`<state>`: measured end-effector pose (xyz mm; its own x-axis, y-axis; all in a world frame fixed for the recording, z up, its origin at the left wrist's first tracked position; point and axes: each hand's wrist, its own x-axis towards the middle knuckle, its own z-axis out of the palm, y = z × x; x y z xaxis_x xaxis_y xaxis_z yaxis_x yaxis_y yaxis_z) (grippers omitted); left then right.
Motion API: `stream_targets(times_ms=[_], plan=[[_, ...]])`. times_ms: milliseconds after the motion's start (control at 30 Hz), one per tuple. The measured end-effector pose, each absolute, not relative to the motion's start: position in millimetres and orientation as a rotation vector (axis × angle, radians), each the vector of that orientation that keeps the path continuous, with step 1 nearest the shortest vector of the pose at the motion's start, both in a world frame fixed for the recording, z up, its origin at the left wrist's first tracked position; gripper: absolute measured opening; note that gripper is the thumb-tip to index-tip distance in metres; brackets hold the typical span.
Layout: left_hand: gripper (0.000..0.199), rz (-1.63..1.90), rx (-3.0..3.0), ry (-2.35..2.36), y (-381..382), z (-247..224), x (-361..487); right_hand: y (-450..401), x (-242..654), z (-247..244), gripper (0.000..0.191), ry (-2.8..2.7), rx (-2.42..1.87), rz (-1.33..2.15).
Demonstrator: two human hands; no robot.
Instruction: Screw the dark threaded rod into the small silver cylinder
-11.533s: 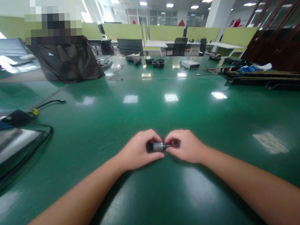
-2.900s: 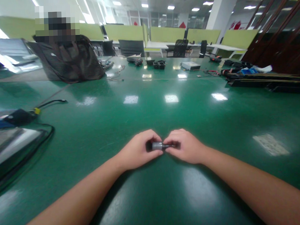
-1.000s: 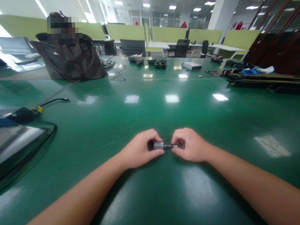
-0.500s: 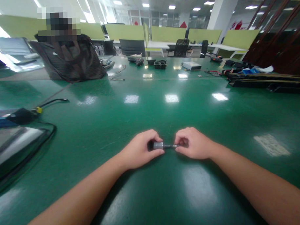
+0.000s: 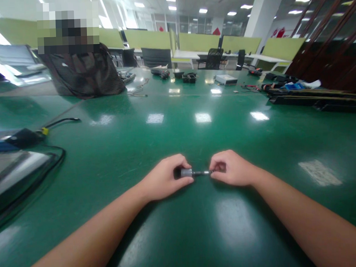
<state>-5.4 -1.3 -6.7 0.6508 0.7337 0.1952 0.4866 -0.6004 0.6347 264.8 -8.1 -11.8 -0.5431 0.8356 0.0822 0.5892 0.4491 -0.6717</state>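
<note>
My left hand [image 5: 164, 178] is closed around a short grey cylinder [image 5: 186, 172] low over the green table [image 5: 178, 137]. From the cylinder a thin metal shaft [image 5: 200, 173] points right, level with the table. At the shaft's right end my right hand [image 5: 231, 168] pinches with thumb and fingers. Whatever small piece lies between those fingertips is too hidden to name.
At the left are a dark-framed flat object [image 5: 24, 166], a black cable and a blue item [image 5: 4, 144]. A large dark bag [image 5: 85, 74] stands at the back left. Black parts [image 5: 308, 97], a metal box [image 5: 225, 79] and tools lie along the far side.
My right hand has shifted slightly to the right, and a little more of the shaft shows between the hands. My left hand still holds the cylinder.
</note>
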Motion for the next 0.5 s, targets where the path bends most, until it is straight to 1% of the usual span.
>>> stream_targets(times_ms=[100, 300, 500], plan=[[0.020, 0.608, 2.333, 0.954, -2, -7, -5, -9, 257, -15, 0.007, -2.319, -1.127, 0.814], [0.019, 0.623, 2.344, 0.951, -2, -9, -5, -13, 241, -21, 0.017, -2.401, -1.010, 0.609], [0.022, 0.618, 2.364, 0.944, -1, -12, -4, -14, 235, -27, 0.014, -2.372, -0.981, 0.546]])
